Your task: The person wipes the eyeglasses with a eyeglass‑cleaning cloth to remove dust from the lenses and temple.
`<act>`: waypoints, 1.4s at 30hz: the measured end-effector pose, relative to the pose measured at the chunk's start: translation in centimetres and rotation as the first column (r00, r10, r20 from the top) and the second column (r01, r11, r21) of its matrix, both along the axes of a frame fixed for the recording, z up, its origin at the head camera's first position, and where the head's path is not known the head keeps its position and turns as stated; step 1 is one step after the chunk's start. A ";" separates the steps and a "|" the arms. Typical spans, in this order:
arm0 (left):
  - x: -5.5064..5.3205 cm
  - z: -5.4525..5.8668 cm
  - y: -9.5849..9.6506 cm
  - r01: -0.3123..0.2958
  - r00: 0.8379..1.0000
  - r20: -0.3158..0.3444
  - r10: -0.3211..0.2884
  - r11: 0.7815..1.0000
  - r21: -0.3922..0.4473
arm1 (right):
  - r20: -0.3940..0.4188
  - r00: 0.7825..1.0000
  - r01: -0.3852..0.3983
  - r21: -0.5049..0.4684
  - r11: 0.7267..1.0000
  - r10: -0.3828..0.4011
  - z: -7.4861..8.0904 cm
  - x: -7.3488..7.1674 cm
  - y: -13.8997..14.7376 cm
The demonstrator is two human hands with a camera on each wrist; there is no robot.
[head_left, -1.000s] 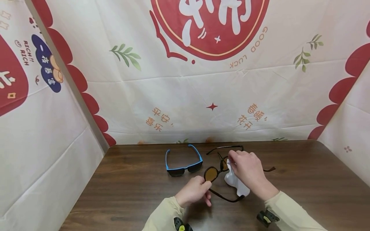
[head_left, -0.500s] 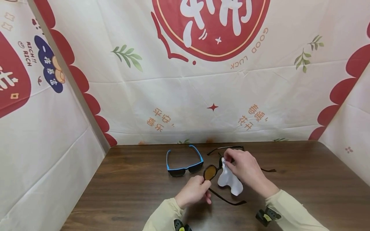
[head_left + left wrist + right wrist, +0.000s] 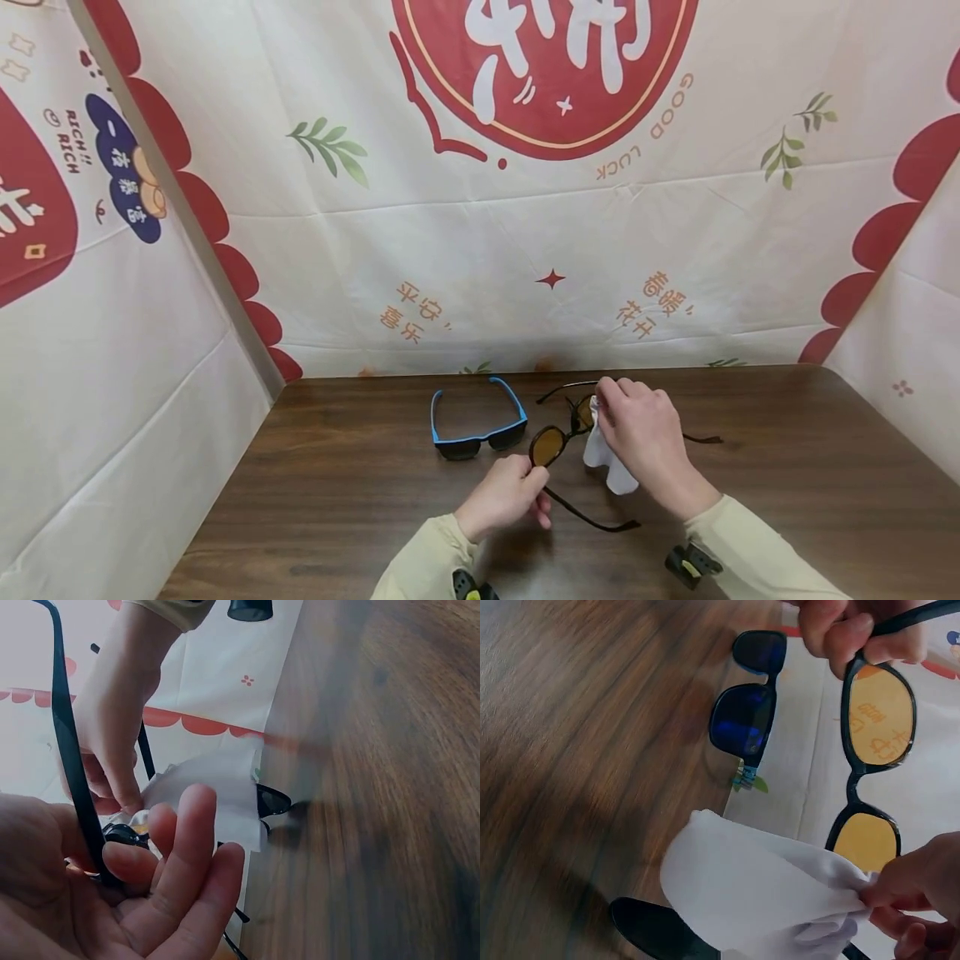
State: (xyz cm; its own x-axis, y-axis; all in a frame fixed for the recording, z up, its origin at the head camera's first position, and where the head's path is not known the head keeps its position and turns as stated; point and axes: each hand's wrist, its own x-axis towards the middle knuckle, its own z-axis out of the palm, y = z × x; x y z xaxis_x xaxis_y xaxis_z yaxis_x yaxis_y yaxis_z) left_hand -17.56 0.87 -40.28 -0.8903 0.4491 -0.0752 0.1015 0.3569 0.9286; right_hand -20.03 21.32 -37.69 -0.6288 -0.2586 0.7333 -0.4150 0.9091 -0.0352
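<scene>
My left hand [image 3: 504, 496] pinches black-framed glasses with amber lenses [image 3: 549, 447] by the rim of the near lens, holding them above the table. Their near temple arm extends toward the right. At the far lens, my right hand [image 3: 643, 433] grips a white cloth [image 3: 742, 885] between thumb and fingers. The cloth hangs below those fingers and covers part of that lens in the right wrist view. In the left wrist view, the cloth [image 3: 217, 787] hides much of what lies behind it, and the left hand's other fingers are loosely bent.
Blue-framed sunglasses [image 3: 487, 437] with dark lenses lie to the left of the held pair, arms unfolded. Another dark pair of glasses [image 3: 705, 439] lies behind the right hand, mostly hidden. The brown wooden table [image 3: 337, 500] ends at a printed white cloth backdrop [image 3: 480, 250].
My right hand and the white cloth swung left across the far lens, then back to the right, uncovering part of it. The left hand stayed nearly still on the glasses.
</scene>
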 end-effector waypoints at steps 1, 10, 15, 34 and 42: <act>0.0 0.0 0.0 0.002 1.000 -0.003 -0.002 1.000 -0.001 | -0.019 1.000 0.001 -0.012 1.000 -0.001 -0.1 -0.1 0.0; -0.2 0.0 0.0 0.022 0.999 -0.025 -0.022 1.000 -0.001 | 0.098 0.991 -0.087 -0.081 0.993 0.095 0.2 -0.1 -0.1; -0.2 0.0 0.1 0.016 0.998 -0.055 -0.016 1.000 -0.001 | 0.210 0.974 -0.070 -0.071 0.995 0.084 0.5 0.1 -0.6; 0.1 0.2 0.5 0.038 0.996 -0.084 -0.038 0.999 -0.002 | 0.035 0.999 -0.022 -0.134 0.991 0.027 0.7 0.3 0.0; 0.0 0.3 0.6 0.037 0.997 -0.070 -0.035 0.999 0.025 | 0.251 0.967 -0.031 -0.041 0.999 0.040 1.5 0.8 -0.2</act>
State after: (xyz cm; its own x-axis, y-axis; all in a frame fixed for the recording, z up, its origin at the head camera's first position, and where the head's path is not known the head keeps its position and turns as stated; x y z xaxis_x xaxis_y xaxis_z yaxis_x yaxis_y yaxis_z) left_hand -17.61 1.42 -40.01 -0.8760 0.4823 -0.0020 0.1782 0.3276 0.9278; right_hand -19.19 21.08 -36.18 -0.7851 -0.2606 0.5618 -0.4207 0.8901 -0.1751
